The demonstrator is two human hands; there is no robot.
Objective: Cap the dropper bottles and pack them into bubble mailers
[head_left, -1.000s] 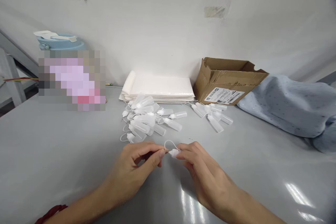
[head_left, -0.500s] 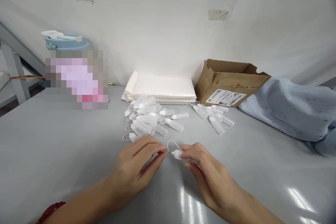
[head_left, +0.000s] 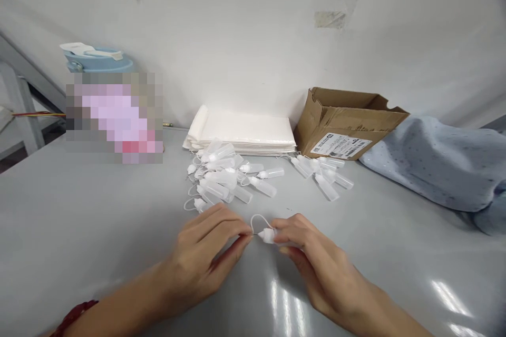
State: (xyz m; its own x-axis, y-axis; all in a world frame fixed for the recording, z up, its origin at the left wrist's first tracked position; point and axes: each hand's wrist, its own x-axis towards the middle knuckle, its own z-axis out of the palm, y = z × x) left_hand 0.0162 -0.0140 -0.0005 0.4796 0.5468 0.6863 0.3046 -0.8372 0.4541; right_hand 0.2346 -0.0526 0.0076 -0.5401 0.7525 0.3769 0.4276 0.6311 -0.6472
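Observation:
My right hand (head_left: 308,247) is closed around a small translucent squeeze bottle with a white top (head_left: 267,235), its nozzle pointing left. A thin dark needle runs from the nozzle tip to the fingertips of my left hand (head_left: 215,247). Those fingers are pinched at the far end of the white tether loop (head_left: 260,216), which arches up from the bottle's neck; whatever small cap is there is hidden. Just beyond my left hand lies a pile of similar needle-tip bottles (head_left: 217,176). A smaller group of bottles (head_left: 322,174) rests farther right.
A stack of white padded envelopes (head_left: 247,129) lies against the wall. To its right stands an open cardboard box (head_left: 348,121), with a blue-grey speckled cloth (head_left: 438,163) beside it. At the left are a blue container (head_left: 98,60) and a blurred-out patch. The grey table (head_left: 98,210) reflects lights.
The left fingertips, pinched at the tether end, and the bottle have shifted very slightly. Both hands keep nearly the same grip, and the piles of bottles are unchanged.

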